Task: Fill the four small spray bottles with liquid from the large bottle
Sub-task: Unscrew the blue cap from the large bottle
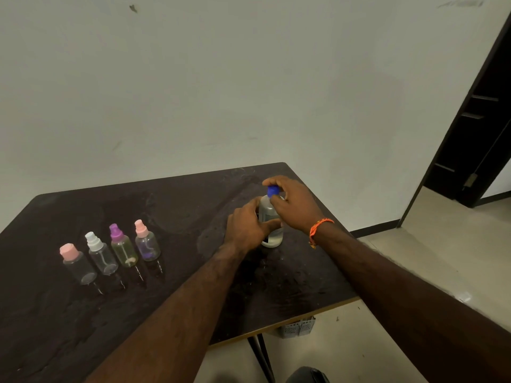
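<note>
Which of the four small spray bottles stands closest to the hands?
The clear bottle with the pink spray nozzle, at the row's right end; the other pink-topped one has a wide flat cap and stands farthest left.

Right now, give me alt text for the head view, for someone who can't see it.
A person's left hand grips a large bottle standing on a dark table while the right hand pinches its blue cap. Four small capped spray bottles stand in a row to the left.

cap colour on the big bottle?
Blue. The cap sits under the right hand's fingers, atop the large bottle; head view shows it.
</note>
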The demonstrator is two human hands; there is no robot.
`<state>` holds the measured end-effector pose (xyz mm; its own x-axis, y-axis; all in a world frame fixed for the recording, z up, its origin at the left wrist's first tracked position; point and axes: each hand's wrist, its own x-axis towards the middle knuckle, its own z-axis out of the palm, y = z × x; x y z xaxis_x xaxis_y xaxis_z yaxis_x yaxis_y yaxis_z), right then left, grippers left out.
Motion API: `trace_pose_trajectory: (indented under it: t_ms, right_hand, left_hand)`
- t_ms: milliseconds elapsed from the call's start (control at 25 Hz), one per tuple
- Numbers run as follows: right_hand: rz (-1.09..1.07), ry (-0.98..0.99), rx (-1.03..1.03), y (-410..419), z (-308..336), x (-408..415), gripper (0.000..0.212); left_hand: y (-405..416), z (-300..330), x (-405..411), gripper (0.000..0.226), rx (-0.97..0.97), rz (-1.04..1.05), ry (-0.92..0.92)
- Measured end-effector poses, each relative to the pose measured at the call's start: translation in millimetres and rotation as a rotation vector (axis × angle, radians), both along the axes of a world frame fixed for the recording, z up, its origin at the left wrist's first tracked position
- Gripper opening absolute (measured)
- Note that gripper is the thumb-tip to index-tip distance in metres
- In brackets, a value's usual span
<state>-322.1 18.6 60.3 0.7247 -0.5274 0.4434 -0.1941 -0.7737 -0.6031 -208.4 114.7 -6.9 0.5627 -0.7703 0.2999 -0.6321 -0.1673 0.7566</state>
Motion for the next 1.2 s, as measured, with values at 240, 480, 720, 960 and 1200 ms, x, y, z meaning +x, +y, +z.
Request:
trace_pose_trajectory:
  t_ms: [240, 480, 720, 960, 1200]
  right_hand:
    - [-0.056, -0.017, -0.019, -1, -3, 0, 0.033]
    - [0.045, 0.098, -0.036, -4, 5, -1, 0.044]
    - [0.0, 0.059, -0.035, -6, 3, -3, 0.035]
    - [-0.005, 0.053, -0.026, -7, -1, -6, 0.037]
    - [-0.177, -0.201, 0.082, -23, -3, -21, 0.03]
  left_hand:
    - [1, 0, -1, 0.078, -0.012, -0.002, 0.013]
    - [1, 0, 0, 0.083, -0.007, -0.018, 0.015]
    - [2, 0, 0, 0.079, 0.004, -0.001, 0.014]
    - [1, -3, 2, 0.074, 0.002, -0.012, 0.0]
    - [-1, -5, 5, 0.076, -0.025, 0.004, -0.002]
